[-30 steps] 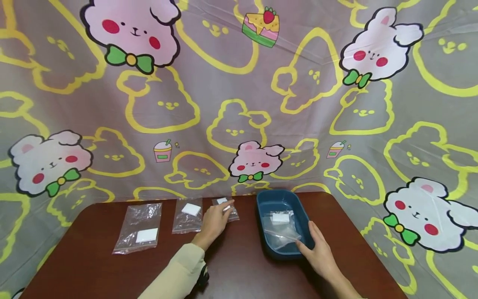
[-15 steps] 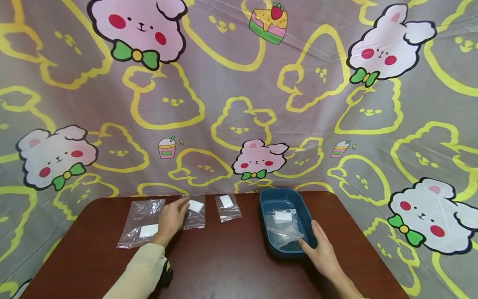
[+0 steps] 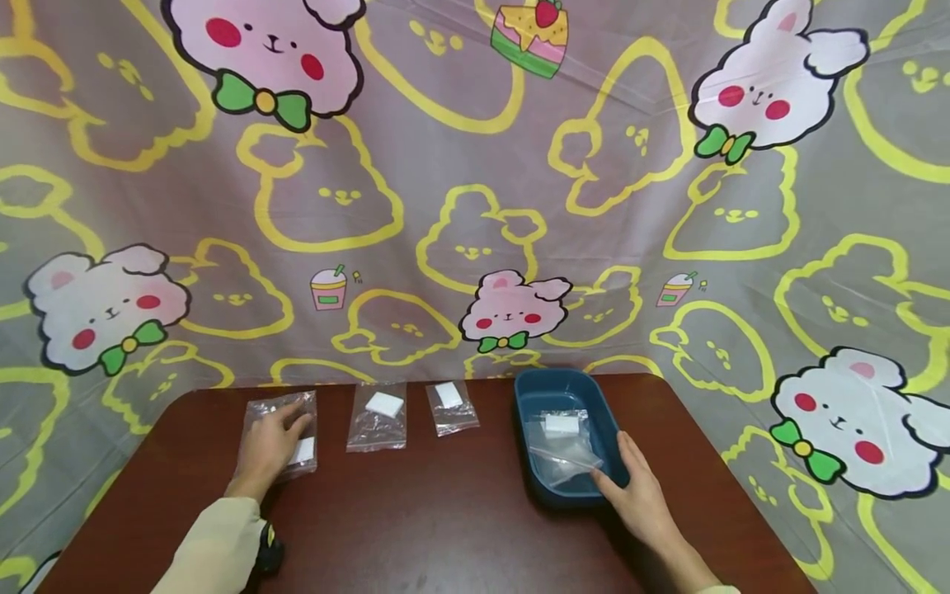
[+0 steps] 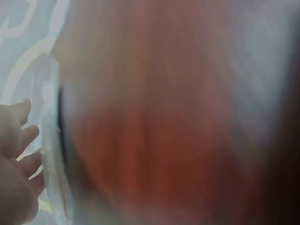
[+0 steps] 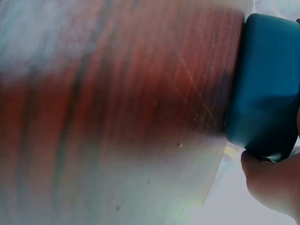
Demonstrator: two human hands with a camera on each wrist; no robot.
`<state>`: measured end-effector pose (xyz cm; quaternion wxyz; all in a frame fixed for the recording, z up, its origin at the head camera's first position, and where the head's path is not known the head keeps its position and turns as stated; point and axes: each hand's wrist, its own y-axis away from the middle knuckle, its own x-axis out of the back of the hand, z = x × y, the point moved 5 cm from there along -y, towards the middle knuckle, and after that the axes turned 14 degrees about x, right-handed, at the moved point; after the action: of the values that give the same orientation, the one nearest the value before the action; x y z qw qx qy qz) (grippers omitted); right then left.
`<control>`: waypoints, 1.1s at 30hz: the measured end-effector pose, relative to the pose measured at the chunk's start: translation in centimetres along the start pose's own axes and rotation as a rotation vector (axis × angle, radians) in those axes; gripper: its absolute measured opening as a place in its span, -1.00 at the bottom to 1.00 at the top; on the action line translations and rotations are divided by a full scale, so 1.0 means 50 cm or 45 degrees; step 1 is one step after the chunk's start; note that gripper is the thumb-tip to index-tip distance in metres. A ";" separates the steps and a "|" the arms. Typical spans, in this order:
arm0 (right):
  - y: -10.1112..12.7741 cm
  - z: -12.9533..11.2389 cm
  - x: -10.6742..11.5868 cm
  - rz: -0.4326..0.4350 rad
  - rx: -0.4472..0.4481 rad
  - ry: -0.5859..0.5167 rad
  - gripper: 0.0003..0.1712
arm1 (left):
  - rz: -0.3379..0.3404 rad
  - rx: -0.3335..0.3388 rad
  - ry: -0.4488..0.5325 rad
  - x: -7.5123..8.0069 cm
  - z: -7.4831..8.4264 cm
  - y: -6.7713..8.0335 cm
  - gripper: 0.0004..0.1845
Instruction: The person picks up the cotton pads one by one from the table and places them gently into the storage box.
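My left hand [image 3: 273,436] lies with relaxed fingers on the leftmost clear plastic bag [image 3: 303,452], which holds a white pad. The left wrist view is blurred and shows only the fingers [image 4: 18,154] beside the bag's edge. A middle bag [image 3: 377,419] and a smaller bag [image 3: 451,407], each with a white pad, lie to the right of it. My right hand [image 3: 627,483] rests against the near right corner of the blue tray [image 3: 530,389], fingers along its rim; the tray [image 5: 269,84] also fills the right wrist view. Inside the tray lies another bag [image 3: 562,450].
The dark red-brown table [image 3: 445,528] is backed and flanked by a cartoon-print cloth [image 3: 475,206] that hangs close behind the bags and tray. The table's front edge runs below my forearms.
My left hand has moved left along the row, from the small bag, past the middle bag, onto the leftmost bag. The right hand has stayed at the tray's corner.
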<state>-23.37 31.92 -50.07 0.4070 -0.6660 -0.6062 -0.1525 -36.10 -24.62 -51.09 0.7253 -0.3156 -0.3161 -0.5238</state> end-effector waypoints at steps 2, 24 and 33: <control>0.000 -0.001 0.002 0.002 -0.001 0.002 0.02 | -0.014 -0.008 -0.011 0.003 -0.012 0.001 -0.53; -0.003 -0.006 0.003 0.015 0.022 0.019 0.00 | -0.093 0.088 0.004 0.020 -0.077 0.006 -0.29; -0.002 -0.003 0.000 0.015 0.013 0.020 0.00 | -0.178 0.134 0.018 0.014 -0.090 0.009 -0.27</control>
<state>-23.40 31.79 -49.92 0.4160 -0.6663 -0.5999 -0.1521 -34.91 -28.43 -53.32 0.7049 -0.2506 -0.3593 -0.5579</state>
